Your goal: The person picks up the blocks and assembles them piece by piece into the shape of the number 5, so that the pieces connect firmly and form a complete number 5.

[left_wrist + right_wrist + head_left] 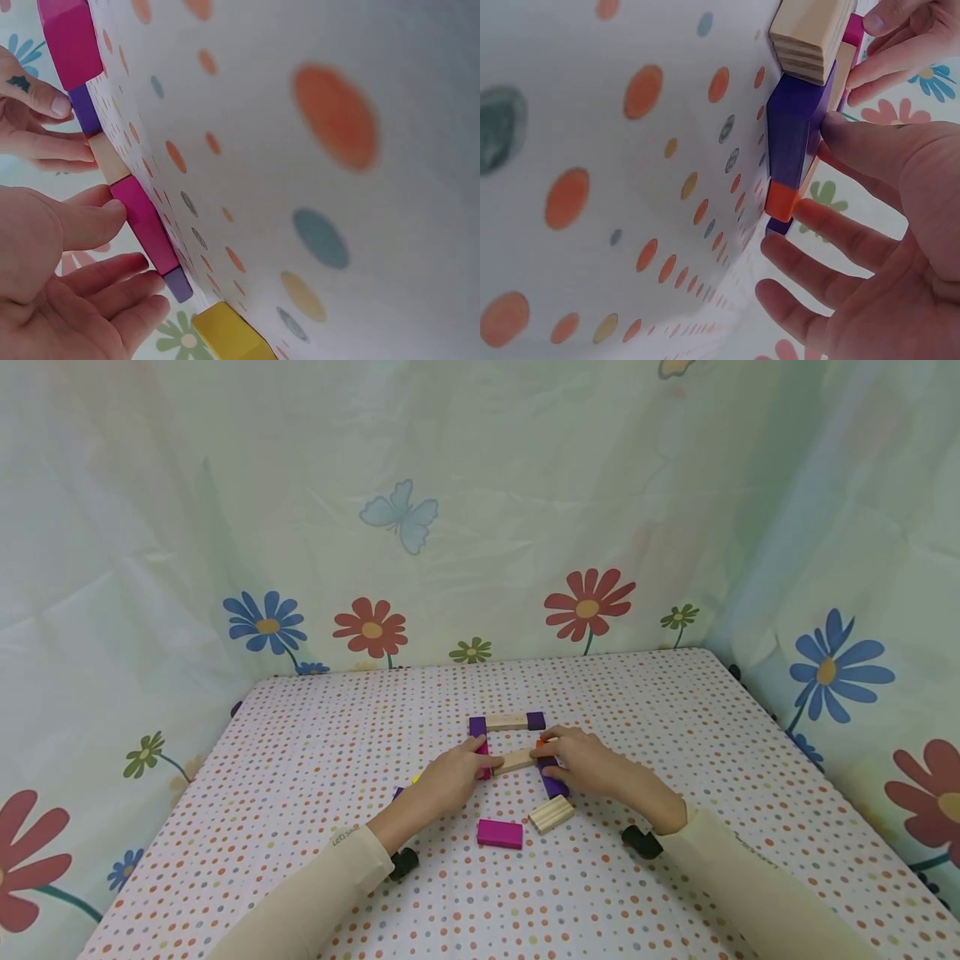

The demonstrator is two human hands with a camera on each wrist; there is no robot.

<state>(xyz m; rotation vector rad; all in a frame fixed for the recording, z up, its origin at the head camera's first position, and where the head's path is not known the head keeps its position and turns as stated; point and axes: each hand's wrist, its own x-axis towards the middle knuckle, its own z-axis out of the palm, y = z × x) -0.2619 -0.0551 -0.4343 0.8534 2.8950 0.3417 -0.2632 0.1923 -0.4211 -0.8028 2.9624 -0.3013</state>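
Note:
Several coloured blocks lie flat on the table, end to side, in a frame-like outline. My left hand [450, 775] is at its left side, thumb and forefinger touching a pink block [146, 225] where it meets a plain wooden block [514, 761]. The other left fingers extend loosely beside a purple block [477, 725] at the far left corner. Opposite, my right hand [588, 762] rests its thumb against a purple block [799, 135]. One right finger reaches over to the wooden block's right end; another touches an orange block [781, 201], mostly hidden from the head view.
Behind the hands, another wooden block [507, 722] joins a purple block [536, 721]. Nearer me lie a loose pink block [500, 834] and a wooden block [551, 815]. A yellow block [232, 334] and a purple piece [398, 792] are partly hidden by the left arm.

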